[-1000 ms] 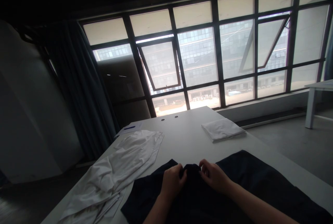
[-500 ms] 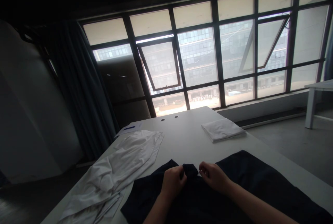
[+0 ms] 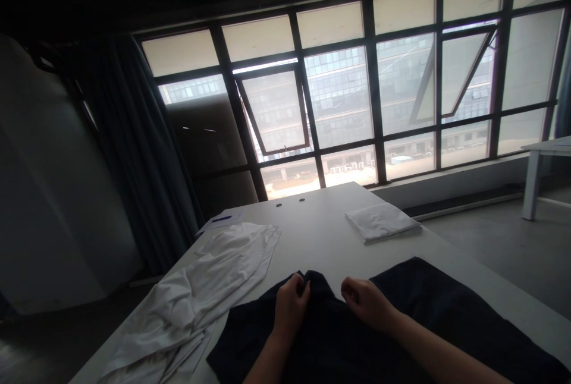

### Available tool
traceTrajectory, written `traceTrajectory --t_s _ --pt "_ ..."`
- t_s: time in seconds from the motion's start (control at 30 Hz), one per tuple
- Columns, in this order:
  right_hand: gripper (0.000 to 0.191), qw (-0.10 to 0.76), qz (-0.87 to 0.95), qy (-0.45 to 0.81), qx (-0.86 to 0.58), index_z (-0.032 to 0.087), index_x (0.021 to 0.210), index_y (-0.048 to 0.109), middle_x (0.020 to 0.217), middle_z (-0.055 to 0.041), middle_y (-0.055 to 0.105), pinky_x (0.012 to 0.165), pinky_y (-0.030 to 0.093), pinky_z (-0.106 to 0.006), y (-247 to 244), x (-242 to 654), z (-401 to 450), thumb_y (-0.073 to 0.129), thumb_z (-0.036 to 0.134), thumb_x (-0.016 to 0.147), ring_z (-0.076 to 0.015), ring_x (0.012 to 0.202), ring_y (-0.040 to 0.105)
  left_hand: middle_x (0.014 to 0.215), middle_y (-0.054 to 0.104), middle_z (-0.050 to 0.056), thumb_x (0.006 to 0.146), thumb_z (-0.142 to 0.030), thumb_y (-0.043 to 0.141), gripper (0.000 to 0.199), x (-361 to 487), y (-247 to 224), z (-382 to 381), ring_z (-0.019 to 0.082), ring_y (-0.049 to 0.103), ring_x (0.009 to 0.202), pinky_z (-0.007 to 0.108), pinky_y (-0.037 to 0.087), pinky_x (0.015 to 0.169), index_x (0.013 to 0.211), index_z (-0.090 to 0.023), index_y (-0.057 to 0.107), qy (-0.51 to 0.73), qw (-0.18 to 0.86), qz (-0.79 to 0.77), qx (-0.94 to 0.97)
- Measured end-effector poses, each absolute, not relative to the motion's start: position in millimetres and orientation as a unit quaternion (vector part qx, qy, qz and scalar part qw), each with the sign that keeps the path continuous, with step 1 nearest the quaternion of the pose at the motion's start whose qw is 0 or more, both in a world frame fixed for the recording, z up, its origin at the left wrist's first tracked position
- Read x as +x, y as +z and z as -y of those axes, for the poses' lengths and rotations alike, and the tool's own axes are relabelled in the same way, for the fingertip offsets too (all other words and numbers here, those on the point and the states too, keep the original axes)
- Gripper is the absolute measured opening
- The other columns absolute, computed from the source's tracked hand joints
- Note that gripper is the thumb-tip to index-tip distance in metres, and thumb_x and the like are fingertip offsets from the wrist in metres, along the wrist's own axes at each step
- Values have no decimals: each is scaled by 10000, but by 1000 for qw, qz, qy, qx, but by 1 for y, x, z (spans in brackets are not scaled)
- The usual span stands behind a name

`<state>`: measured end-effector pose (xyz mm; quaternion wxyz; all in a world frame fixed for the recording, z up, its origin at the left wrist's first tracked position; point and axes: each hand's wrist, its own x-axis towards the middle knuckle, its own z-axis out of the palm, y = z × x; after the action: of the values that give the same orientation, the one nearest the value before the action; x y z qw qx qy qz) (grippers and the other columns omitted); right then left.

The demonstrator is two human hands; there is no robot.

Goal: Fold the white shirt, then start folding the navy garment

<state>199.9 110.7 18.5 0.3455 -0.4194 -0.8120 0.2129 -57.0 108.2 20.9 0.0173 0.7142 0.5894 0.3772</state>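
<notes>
Dark garment [image 3: 330,336]: lay on counter [image 3: 321,235], middle pinched up
Left hand [image 3: 291,308]: narrow, held the raised middle
Right hand [image 3: 366,304]: narrow, just beside it, seemingly empty
Folded white cloth [image 3: 381,222]: lay squared, far right
Loose white garment [image 3: 196,289]: lay unfolded, left

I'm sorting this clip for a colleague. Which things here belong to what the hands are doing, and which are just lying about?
In use: the left hand, gripping a fold of the dark navy garment; the right hand, beside that fold.

Lying about: the crumpled white cloth, the folded white cloth, the sheet of paper, the blue pen.
</notes>
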Motion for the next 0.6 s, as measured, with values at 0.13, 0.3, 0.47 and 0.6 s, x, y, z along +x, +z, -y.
traceTrajectory --t_s 0.13,0.3,0.47,0.6 --pt "138 345 812 214 -418 234 896 645 755 -5 692 649 437 -270 18 200 -111 523 298 907 -161 650 611 823 718 27 1001 -398 470 228 -62 17 -113 207 693 727 301 501 680 990 -216 606 402 36 -593 697" --pt "139 350 809 209 -424 237 899 627 740 2 678 643 425 -266 16 199 -113 506 301 918 -162 642 611 1564 471 155 942 -331 522 664 -63 6 -116 265 488 1410 413 424 1128 1558 -159 344 326 82 -565 754" --pt "143 302 828 152 -448 246 888 629 756 0 691 647 397 -268 15 198 -113 499 294 923 -171 664 634 1628 379 77 1007 -445 437 559 -52 12 -108 307 306 1519 562 203 1241 1535 -263 472 129 63 -579 803" --pt "195 234 838 106 -481 247 863 634 795 -25 725 645 373 -276 19 200 -113 496 348 959 -196 703 676 1665 279 53 1003 -565 400 622 -49 18 -104 351 219 1543 668 136 1218 1572 -312 409 74 63 -603 792"
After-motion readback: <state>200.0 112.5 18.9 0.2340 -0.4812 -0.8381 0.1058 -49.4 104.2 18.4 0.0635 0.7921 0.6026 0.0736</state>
